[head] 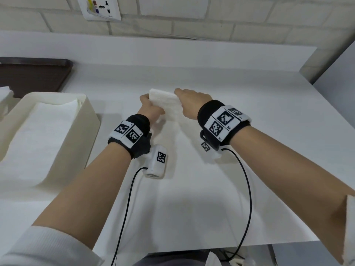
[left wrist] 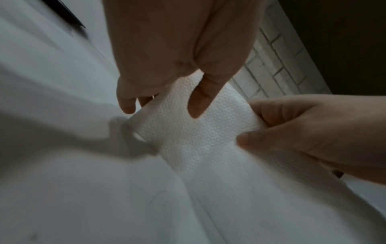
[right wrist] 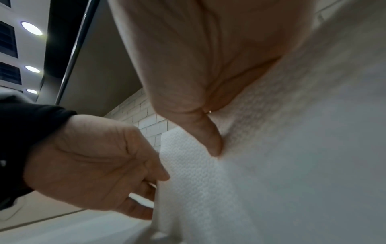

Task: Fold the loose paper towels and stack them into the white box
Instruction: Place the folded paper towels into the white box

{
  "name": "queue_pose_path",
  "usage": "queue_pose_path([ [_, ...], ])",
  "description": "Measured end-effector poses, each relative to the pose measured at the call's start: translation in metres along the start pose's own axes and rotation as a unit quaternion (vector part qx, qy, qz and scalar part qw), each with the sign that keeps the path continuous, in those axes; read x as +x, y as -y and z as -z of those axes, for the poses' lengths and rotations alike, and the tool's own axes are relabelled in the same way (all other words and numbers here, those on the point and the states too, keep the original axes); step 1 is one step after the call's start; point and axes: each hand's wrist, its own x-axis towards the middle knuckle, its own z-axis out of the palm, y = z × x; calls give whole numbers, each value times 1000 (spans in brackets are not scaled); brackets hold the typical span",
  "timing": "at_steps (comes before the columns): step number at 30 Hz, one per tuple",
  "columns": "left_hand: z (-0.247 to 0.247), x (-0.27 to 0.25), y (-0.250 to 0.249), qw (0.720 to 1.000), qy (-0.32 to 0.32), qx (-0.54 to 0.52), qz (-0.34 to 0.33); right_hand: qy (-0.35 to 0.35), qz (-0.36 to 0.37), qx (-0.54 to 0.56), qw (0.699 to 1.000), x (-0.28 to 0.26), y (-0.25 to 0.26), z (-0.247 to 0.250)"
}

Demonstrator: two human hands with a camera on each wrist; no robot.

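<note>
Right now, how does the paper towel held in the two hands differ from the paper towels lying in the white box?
1. The held paper towel is lifted above the table, pinched by the left hand and right hand; the paper towels in the box lie flat, untouched.
2. The held one looks narrow; those in the white box spread much wider.
Both are white.

White counter point(head: 221, 73) against a pale painted brick wall point(head: 211, 22), wall socket plate point(head: 99, 7) up left, dark brown tray point(head: 34, 75) at the counter's left edge, round ceiling lights point(right wrist: 31, 28) and dark ceiling panel overhead
</note>
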Motion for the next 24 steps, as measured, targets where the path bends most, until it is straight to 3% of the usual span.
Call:
queue_pose_path([
  [2,2,-1,3,1000,0,-21,11,-28,-13,45,999,1,-3,4],
  [4,5,-1,6,999,-7,-41,24,-66,-27,157,985,3,-7,7],
  [8,9,-8,0,998,-5,-67,11,-122,-35,399,908,5,-8,5],
  [11,8,-20,-10,998,1,-22,-54,-127,-42,488,863,6,2,-1],
  [16,6,-36,-20,974,-90,19,-207,-228,23,544,807,2,26,-9],
  [18,7,-38,-17,968,-91,26,-231,-219,36,573,789,1,32,-12],
  [20,10,-40,-12,973,-77,41,-216,-184,24,589,787,0,36,-15],
  [24,21,-47,-6,984,-57,55,-161,-118,-8,549,827,-1,39,-18],
])
